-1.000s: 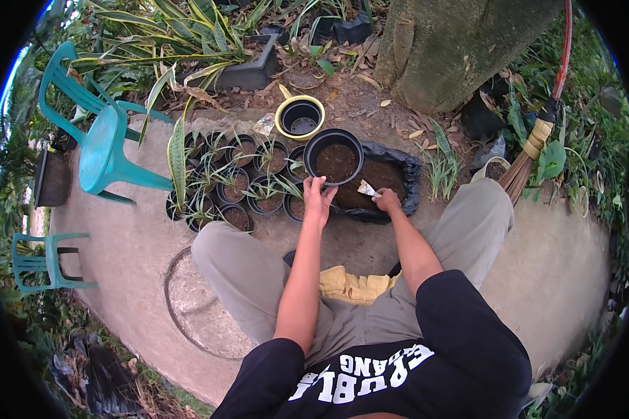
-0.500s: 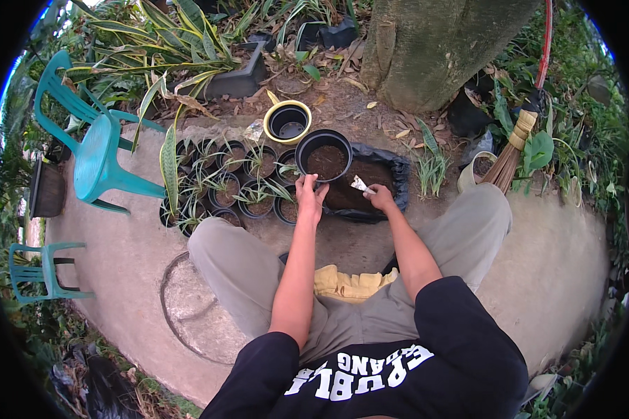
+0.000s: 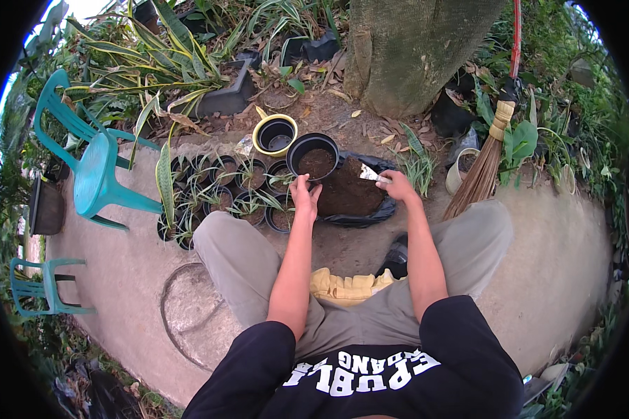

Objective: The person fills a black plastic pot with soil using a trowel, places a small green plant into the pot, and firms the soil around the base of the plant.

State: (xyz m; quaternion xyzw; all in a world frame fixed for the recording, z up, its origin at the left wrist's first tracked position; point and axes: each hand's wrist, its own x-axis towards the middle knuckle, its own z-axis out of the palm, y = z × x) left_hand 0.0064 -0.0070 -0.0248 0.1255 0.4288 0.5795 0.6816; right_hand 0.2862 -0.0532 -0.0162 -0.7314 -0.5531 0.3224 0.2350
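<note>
My left hand (image 3: pixel 305 195) is closed on the near side of a round black plant pot (image 3: pixel 313 156) with dark brown soil in it. The pot is tipped a little, so its inside shows. In my right hand (image 3: pixel 397 186) is a small hand trowel (image 3: pixel 369 173) with a pale, soil-smeared blade. Its blade points left, above loose soil (image 3: pixel 353 188) in an opened black plastic bag (image 3: pixel 379 211). Pot and bag overlap in the view; whether they touch I cannot tell.
Several small black pots with spiky seedlings (image 3: pixel 220 199) stand left of the bag. Behind them is a yellow-rimmed pot (image 3: pixel 275 135) with a black pot inside. A stick broom (image 3: pixel 483 164) leans at the right, near a tree trunk (image 3: pixel 419 56). Two green chairs (image 3: pixel 96 167) stand left.
The view has shifted a little. My right hand has moved the trowel rightward and away from the pot, over the bag's far right side. My left hand still holds the pot.
</note>
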